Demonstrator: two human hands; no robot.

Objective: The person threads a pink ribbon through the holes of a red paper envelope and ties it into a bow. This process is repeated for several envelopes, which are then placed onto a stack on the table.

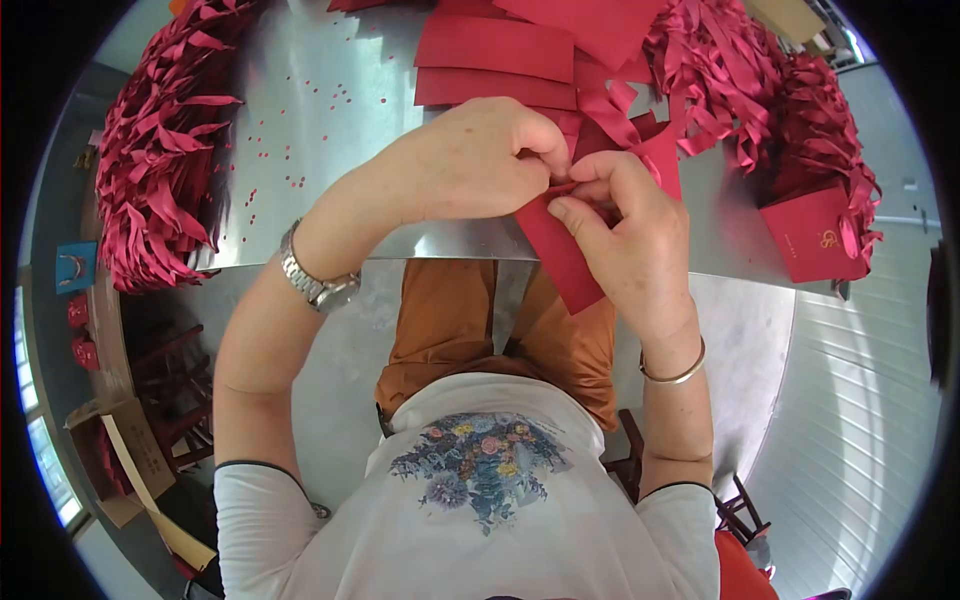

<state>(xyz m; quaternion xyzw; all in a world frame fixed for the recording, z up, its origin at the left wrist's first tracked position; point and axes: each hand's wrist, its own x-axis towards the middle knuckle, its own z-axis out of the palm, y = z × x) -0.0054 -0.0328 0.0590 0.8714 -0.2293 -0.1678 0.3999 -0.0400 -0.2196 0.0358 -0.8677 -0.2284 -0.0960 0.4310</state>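
My left hand (480,160) and my right hand (625,225) meet over the near edge of a metal table (330,110). Together they pinch a red paper bag (560,255) that hangs flat over the table edge toward my lap. Both sets of fingertips are closed at the bag's top, where a red ribbon (625,125) comes off it. A metal watch is on my left wrist and a thin bangle on my right.
Flat red bags (495,60) are stacked at the table's far side. Heaps of red ribbon lie at the left (160,150) and at the right (770,90). A finished red bag (815,235) stands at the right edge. Small red paper dots scatter the tabletop. Cardboard boxes (130,455) sit on the floor at the left.
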